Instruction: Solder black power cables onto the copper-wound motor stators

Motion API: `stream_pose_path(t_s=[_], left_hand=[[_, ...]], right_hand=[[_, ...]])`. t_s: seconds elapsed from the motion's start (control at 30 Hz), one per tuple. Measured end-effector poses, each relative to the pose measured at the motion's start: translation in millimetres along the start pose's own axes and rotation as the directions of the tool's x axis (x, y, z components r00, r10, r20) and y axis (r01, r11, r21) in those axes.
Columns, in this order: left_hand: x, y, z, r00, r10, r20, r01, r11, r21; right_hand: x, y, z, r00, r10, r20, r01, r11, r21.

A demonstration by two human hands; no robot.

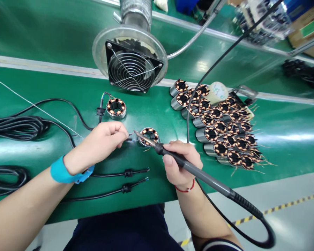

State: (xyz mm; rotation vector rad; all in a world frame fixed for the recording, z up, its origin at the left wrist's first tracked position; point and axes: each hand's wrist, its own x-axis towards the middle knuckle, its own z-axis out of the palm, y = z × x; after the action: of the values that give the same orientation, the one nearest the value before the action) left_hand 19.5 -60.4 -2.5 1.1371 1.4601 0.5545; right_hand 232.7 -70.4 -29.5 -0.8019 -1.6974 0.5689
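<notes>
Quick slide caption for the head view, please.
Right hand holds a soldering iron, its tip close to wires the left hand pinches, near a copper-wound ring on a green bench.

A black fan (134, 66) with a wire guard (132, 75) sits at the end of a silvery duct (136, 12); a cardboard box (297, 37) rests at upper right; yellow-and-black tape (274, 210) crosses the pale floor (300, 225)

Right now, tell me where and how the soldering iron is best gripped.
Best, I'd judge, by the front of the dark handle, from the right and near side, where the right hand holds it. The slim handle slants that way, while the bare metal shaft, possibly hot, points left across the coil ring toward the left hand.
</notes>
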Motion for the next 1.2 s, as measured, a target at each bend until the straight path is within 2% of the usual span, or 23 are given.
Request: stream_pose_path(t_s=[0.27,0.7,0.9,1.2], left_hand=[[0.4,-1.0,0.2,1.000,0.001,-0.006,-0.001,1.000,0.002],[2.4,-3.9,0.2,1.000,0.008,0.004,-0.008,1.000,-0.027],[1.8,-3.1,0.2,1.000,-0.005,0.006,0.005,1.000,-0.016],[0.6,-1.8,-0.6,1.000,-0.005,0.005,0.005,1.000,-0.008]], right_hand=[[-0.7,0.0,-0.9,1.000,-0.003,-0.011,0.002,0.999,-0.032],[1.3,-1.1,0.7,0.999,-0.036,-0.004,0.036,0.999,0.009],[-4.1,1.6,-1.9,0.999,0.031,-0.032,-0.031,0.999,0.010],[-0.2,-0.9,-0.9,0.999,-0.028,-0.020,0.028,1.000,-0.015]])
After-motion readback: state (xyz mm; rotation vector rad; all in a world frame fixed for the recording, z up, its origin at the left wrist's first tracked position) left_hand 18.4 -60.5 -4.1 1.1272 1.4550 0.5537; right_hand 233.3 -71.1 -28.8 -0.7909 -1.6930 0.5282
